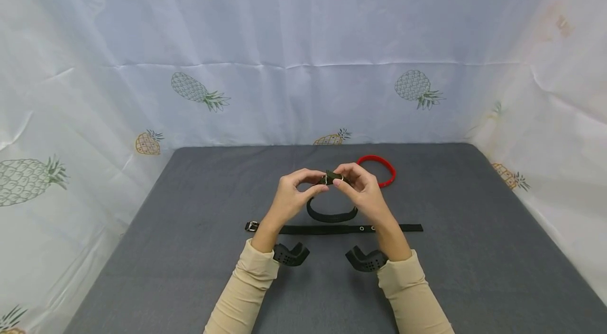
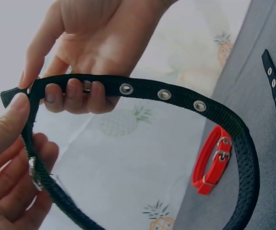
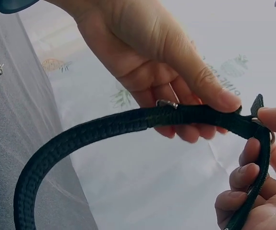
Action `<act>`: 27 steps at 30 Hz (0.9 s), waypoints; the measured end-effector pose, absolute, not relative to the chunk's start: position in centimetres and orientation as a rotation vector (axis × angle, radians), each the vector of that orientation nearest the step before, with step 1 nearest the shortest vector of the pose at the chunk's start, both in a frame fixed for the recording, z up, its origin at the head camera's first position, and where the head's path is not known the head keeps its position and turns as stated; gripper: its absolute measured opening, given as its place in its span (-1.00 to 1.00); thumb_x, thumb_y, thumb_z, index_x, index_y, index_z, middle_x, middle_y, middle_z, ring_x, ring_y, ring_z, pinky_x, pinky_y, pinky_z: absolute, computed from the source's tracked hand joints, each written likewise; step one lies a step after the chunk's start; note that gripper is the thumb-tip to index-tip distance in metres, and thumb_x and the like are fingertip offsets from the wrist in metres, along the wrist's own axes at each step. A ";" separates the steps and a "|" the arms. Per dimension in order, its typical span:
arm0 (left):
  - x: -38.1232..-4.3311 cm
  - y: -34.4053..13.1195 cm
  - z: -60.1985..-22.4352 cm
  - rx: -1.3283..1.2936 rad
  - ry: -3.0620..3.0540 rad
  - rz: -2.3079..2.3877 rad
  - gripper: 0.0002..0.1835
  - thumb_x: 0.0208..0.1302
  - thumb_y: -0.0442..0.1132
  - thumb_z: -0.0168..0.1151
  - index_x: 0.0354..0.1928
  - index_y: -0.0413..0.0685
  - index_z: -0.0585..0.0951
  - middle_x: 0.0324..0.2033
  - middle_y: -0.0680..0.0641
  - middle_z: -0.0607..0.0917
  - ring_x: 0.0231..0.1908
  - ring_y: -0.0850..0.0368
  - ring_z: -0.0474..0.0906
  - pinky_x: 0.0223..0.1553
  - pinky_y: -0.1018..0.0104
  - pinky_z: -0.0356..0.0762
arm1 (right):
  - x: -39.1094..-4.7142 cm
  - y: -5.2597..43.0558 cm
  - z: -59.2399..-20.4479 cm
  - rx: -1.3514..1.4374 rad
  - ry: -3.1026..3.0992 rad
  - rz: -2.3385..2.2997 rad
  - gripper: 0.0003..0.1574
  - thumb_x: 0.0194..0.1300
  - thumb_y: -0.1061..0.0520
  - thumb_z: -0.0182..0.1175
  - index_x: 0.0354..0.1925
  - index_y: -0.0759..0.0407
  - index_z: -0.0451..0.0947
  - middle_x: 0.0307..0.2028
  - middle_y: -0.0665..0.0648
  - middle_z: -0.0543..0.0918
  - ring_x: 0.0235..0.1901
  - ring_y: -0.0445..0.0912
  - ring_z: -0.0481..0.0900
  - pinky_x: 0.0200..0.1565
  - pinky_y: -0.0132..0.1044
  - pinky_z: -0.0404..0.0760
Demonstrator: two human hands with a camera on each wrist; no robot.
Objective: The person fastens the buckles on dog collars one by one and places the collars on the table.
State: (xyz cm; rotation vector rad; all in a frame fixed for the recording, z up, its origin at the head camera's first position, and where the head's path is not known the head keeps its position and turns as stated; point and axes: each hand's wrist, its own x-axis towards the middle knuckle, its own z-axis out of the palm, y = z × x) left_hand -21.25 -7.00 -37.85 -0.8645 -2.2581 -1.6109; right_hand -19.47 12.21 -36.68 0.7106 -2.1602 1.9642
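Both hands hold a dark green, nearly black collar (image 1: 332, 217), its padded loop hanging below them. My left hand (image 1: 295, 194) pinches it beside the metal buckle (image 2: 34, 173), thumb pressed on the band. With curled fingers my right hand (image 1: 367, 194) grips the strap with metal eyelets (image 2: 164, 94). In the right wrist view a short strap tip (image 3: 257, 103) stands up by a metal ring (image 3: 272, 137), between the two thumbs. Finger and strap overlap hides part of the ring.
A black collar (image 1: 308, 229) lies stretched across the grey table (image 1: 189, 249), buckle to the left. Farther back on the right is a closed red collar (image 1: 391, 173). Camera mounts (image 1: 291, 255) project inward from both wrists. Pineapple-printed curtains (image 1: 303, 102) surround the table.
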 end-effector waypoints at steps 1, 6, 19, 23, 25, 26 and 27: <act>-21.3 -7.0 -37.8 -0.869 -2.240 -1.609 -0.72 0.13 -0.34 0.37 -0.09 -0.23 0.68 -0.20 -0.22 0.73 -0.14 -0.07 0.67 -0.05 0.09 0.66 | -19.5 12.2 -36.7 0.716 -2.157 1.960 -0.71 0.36 0.30 0.12 -0.02 0.46 0.42 -0.28 -0.21 0.54 -0.28 -0.32 0.47 -0.16 -0.52 0.51; -21.3 -7.1 -37.8 -0.878 -2.165 -1.597 -0.73 0.10 -0.38 0.37 -0.11 -0.26 0.69 -0.24 -0.23 0.73 -0.18 -0.05 0.66 -0.09 0.21 0.67 | -19.5 12.3 -36.6 0.731 -2.160 1.931 -0.74 0.34 0.32 0.13 -0.04 0.46 0.43 -0.28 -0.20 0.54 -0.30 -0.32 0.46 -0.19 -0.51 0.49; -21.3 -7.2 -37.5 -0.934 -2.096 -1.530 -0.72 0.05 -0.41 0.40 -0.14 -0.26 0.70 -0.27 -0.22 0.74 -0.26 0.01 0.63 -0.19 0.41 0.61 | -19.6 12.4 -36.6 0.768 -2.217 1.770 -0.77 0.25 0.40 0.18 -0.10 0.44 0.50 -0.26 -0.22 0.56 -0.34 -0.32 0.46 -0.28 -0.46 0.44; -21.4 -7.2 -37.6 -0.947 -2.104 -1.513 -0.73 0.06 -0.40 0.39 -0.14 -0.26 0.70 -0.27 -0.21 0.73 -0.27 0.02 0.63 -0.19 0.39 0.61 | -19.6 12.3 -36.5 0.761 -2.243 1.742 -0.77 0.25 0.39 0.20 -0.10 0.42 0.51 -0.24 -0.16 0.56 -0.33 -0.33 0.47 -0.23 -0.46 0.47; -21.4 -7.2 -37.6 -0.948 -2.110 -1.504 -0.74 0.06 -0.39 0.40 -0.14 -0.25 0.70 -0.27 -0.21 0.73 -0.27 0.02 0.63 -0.19 0.39 0.61 | -19.6 12.3 -36.5 0.755 -2.253 1.732 -0.77 0.24 0.38 0.20 -0.10 0.41 0.52 -0.23 -0.11 0.56 -0.33 -0.33 0.48 -0.22 -0.46 0.48; -21.4 -7.2 -37.6 -0.948 -2.111 -1.498 -0.74 0.06 -0.39 0.40 -0.14 -0.25 0.70 -0.27 -0.20 0.73 -0.28 0.03 0.62 -0.20 0.38 0.61 | -19.5 12.2 -36.5 0.752 -2.257 1.730 -0.77 0.24 0.38 0.20 -0.10 0.41 0.52 -0.23 -0.09 0.56 -0.32 -0.32 0.48 -0.21 -0.46 0.48; -21.4 -7.2 -37.6 -0.948 -2.112 -1.491 -0.73 0.06 -0.39 0.40 -0.15 -0.25 0.70 -0.27 -0.20 0.74 -0.28 0.02 0.62 -0.20 0.37 0.61 | -19.5 12.2 -36.5 0.749 -2.259 1.731 -0.77 0.24 0.38 0.20 -0.10 0.40 0.52 -0.23 -0.07 0.57 -0.33 -0.32 0.48 -0.21 -0.45 0.48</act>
